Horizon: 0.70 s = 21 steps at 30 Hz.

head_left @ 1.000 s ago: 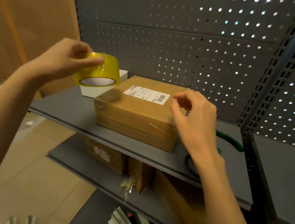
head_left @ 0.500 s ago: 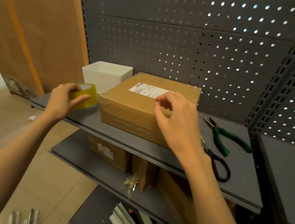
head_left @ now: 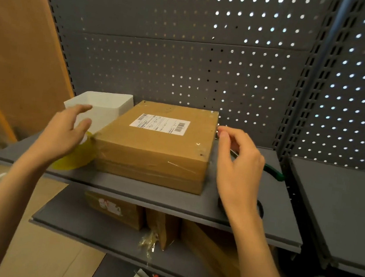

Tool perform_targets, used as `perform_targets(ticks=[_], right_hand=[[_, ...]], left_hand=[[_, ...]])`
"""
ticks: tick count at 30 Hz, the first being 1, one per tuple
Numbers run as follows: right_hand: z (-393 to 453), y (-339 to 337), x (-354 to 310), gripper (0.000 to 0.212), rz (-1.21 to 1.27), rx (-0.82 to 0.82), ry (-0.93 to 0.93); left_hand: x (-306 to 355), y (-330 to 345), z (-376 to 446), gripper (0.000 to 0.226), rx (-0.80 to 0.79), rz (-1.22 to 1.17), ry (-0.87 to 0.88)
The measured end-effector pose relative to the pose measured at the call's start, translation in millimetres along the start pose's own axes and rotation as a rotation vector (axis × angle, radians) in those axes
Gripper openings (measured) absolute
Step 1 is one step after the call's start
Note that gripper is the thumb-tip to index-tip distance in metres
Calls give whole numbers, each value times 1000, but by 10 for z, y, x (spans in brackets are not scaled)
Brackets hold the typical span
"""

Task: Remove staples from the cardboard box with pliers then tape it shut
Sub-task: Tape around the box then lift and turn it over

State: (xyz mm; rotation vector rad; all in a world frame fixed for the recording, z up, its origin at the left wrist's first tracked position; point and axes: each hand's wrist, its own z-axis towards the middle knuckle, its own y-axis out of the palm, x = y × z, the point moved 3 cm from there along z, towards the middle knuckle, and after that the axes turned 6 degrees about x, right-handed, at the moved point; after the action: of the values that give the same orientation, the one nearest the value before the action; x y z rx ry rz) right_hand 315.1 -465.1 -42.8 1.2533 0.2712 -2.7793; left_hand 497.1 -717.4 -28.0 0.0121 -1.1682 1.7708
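The left hand is letting go of the yellow tape roll, now lying on the shelf, while the right hand is lifting off the box.

cardboard box, shelf, both hands apart

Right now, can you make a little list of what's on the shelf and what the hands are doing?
box: brown cardboard box, closed, clear tape across it, white label on top
tape: yellow tape roll lying on the shelf, against the box's left corner
left hand: fingers spread, over the tape roll, gripping nothing
right hand: fingers loosely curled, beside the box's right edge, empty
tub: white tub behind the left hand
pliers: green handle showing past the right hand
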Motion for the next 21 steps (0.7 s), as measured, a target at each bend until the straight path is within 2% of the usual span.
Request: perform_targets(ticks=[2,4,6,8,13,21], right_hand=[[-14,-39,107,27,74,-6,136],[-61,-40,192,33,143,-71,238],[-136,-21,259,38,158,-149,287],[-223,18,299,44,153,-239,308],[-425,212,307,57,187,-445,316],[-578,345,427,64,59,-528,457]], left_hand=[[444,50,-56,45,-66,-95,172],[888,194,-189,58,-256,-178,353],[1243,379,-341,76,-431,-212,498],[1472,558,-441,87,-510,-181,619],[1567,835,-582,82,-525,-5,835],[1422,972,-632,69,-449,179,796]])
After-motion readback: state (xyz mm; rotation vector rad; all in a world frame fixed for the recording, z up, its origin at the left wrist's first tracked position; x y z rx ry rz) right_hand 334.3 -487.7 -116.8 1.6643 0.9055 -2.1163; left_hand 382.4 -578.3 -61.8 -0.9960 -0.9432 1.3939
